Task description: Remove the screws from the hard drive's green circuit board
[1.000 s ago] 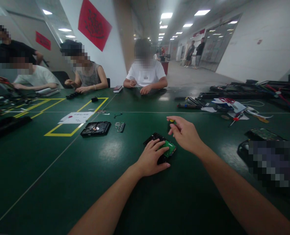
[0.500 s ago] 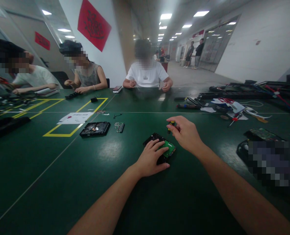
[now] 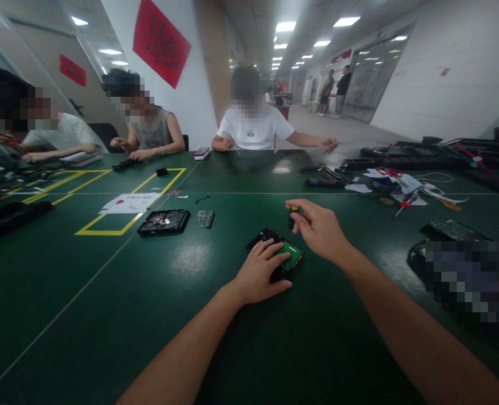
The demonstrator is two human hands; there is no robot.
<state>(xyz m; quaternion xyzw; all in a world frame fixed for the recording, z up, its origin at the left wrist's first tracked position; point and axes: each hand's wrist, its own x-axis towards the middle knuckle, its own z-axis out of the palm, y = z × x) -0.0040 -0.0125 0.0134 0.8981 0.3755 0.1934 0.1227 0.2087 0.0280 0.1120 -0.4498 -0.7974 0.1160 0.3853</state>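
free: table (image 3: 106, 304) left of left hand (image 3: 257, 273) | blocked: opened drive (image 3: 163, 221), loose board (image 3: 206, 219) beyond; tools (image 3: 401, 185) right

Electronics teardown workshop.
Long green bench (image 3: 106, 315), opened hard drives (image 3: 163, 221), tool clutter (image 3: 401, 183), seated co-workers (image 3: 253, 126), strip-lit corridor.

I read the table top (image 3: 106, 315) as a smooth green coating with a soft sheen that mirrors the ceiling lights. Near centre, the hard drive (image 3: 261, 239) has a matt black casing and a glossy green circuit board (image 3: 292, 256). The screwdriver (image 3: 293, 212) handle is yellow-and-black plastic. Far left is a matt white paper sheet (image 3: 131, 202).
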